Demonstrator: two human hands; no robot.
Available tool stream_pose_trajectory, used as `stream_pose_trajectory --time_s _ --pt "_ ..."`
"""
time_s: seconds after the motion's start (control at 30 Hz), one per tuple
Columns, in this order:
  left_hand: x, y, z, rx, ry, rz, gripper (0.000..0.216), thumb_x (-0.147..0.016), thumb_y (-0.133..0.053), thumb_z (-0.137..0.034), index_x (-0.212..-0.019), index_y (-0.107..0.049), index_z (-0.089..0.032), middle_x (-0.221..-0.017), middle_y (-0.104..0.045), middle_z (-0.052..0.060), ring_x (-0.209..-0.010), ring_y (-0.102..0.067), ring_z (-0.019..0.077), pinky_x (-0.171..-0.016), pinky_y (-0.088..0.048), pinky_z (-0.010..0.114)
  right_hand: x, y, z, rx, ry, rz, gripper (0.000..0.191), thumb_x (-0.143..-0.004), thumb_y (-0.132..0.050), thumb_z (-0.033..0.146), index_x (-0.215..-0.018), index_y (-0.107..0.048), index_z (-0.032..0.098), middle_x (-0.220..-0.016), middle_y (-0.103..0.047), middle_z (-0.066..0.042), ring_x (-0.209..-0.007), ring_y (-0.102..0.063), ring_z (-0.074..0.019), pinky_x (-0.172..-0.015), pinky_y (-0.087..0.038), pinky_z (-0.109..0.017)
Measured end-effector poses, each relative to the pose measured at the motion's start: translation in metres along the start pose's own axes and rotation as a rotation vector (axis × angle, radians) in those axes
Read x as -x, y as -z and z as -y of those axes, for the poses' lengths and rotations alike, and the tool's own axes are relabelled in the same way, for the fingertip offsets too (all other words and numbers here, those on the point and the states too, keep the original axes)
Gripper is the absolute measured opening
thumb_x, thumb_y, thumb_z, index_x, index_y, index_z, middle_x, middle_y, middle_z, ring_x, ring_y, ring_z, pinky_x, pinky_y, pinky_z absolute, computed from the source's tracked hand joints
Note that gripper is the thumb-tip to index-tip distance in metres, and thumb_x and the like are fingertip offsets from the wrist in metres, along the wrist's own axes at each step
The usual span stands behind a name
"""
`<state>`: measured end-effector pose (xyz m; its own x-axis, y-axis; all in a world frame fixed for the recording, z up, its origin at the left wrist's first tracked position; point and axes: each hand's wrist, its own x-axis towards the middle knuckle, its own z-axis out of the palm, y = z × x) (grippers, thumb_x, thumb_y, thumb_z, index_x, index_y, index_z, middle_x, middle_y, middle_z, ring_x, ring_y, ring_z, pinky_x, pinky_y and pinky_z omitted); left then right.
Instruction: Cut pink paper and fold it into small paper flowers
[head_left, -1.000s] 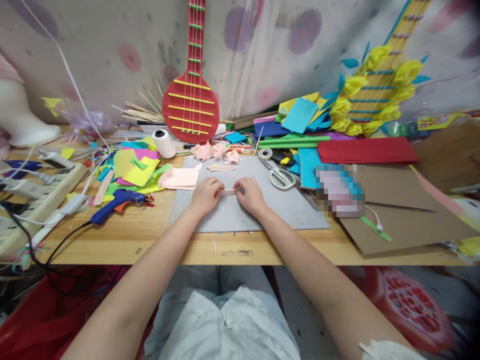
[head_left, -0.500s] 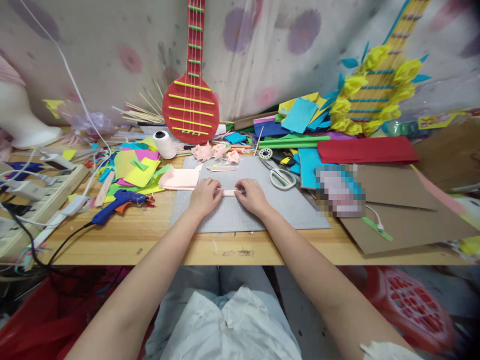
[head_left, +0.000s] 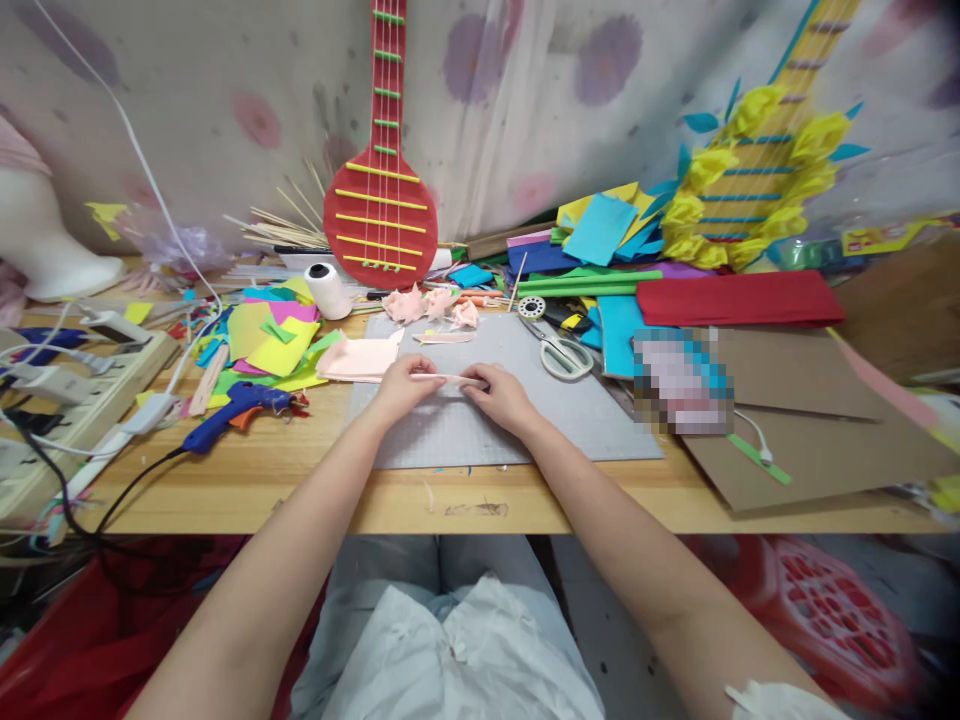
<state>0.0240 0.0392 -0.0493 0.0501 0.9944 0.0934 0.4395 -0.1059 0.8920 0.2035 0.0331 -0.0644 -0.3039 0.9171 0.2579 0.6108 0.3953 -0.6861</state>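
Note:
A narrow strip of pale pink paper (head_left: 450, 379) is stretched level between my two hands, a little above the grey cutting mat (head_left: 555, 430). My left hand (head_left: 409, 388) pinches its left end. At the other end, the fingers of my right hand (head_left: 496, 394) are closed on it. Left of my left hand lies a stack of pale pink paper (head_left: 360, 358). Beyond my hands, a thin pink piece (head_left: 442, 338) lies on the mat, with several pink paper flowers (head_left: 424, 303) behind it. Scissors with pale handles (head_left: 564, 358) rest to the right.
A blue glue gun (head_left: 236, 412) and a power strip (head_left: 97, 410) with cables are at the left. A red paper lute (head_left: 381, 220) and a thread spool (head_left: 328, 290) stand behind. Coloured sheets (head_left: 600, 230), a yellow-flowered instrument (head_left: 750, 190) and brown cardboard (head_left: 810, 440) are at the right.
The pink strip has come up off the mat and tilted, with both hands gripping its ends. My left hand has shifted slightly; the other things stay in place.

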Motion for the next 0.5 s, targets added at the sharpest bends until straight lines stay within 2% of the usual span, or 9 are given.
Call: stream_pose_trajectory --time_s 0.13,0.2,0.37,0.5 --pt "0.002 -0.010 -0.009 0.577 0.211 -0.036 0.026 -0.058 -0.069 -0.025 -0.078 -0.055 -0.015 -0.072 -0.061 -0.002 -0.069 -0.057 0.0111 -0.071 -0.048 0.028 -0.002 -0.002 -0.005 -0.244 -0.118 0.018 0.015 -0.072 -0.058 0.026 -0.084 -0.062 0.017 -0.077 -0.063 0.001 -0.068 -0.053 -0.0110 -0.063 -0.039 -0.022" --pt "0.004 -0.016 -0.012 0.742 0.279 -0.027 0.029 -0.058 -0.070 -0.023 -0.082 -0.056 -0.014 -0.078 -0.064 0.002 -0.073 -0.060 0.0123 -0.074 -0.049 0.030 -0.003 0.000 -0.007 -0.321 -0.173 0.023 0.020 -0.068 -0.061 0.027 -0.086 -0.062 0.017 -0.073 -0.063 0.002 -0.064 -0.053 -0.0098 -0.058 -0.039 -0.020" --pt "0.004 -0.022 -0.013 0.749 0.359 -0.042 0.025 -0.060 -0.072 -0.020 -0.080 -0.061 -0.011 -0.078 -0.068 0.007 -0.070 -0.063 0.0147 -0.071 -0.052 0.031 -0.004 0.009 -0.005 -0.485 -0.271 0.136 0.028 -0.066 -0.064 0.025 -0.092 -0.061 0.016 -0.061 -0.062 0.003 -0.052 -0.051 -0.0072 -0.047 -0.035 -0.017" --pt "0.004 -0.020 -0.013 0.748 0.386 -0.042 0.020 -0.063 -0.070 -0.017 -0.080 -0.064 -0.010 -0.078 -0.069 0.007 -0.065 -0.064 0.0143 -0.065 -0.053 0.029 -0.004 0.013 0.001 -0.612 -0.362 0.138 0.017 -0.067 -0.064 0.021 -0.082 -0.059 0.015 -0.061 -0.064 0.001 -0.051 -0.055 -0.0076 -0.044 -0.037 -0.016"
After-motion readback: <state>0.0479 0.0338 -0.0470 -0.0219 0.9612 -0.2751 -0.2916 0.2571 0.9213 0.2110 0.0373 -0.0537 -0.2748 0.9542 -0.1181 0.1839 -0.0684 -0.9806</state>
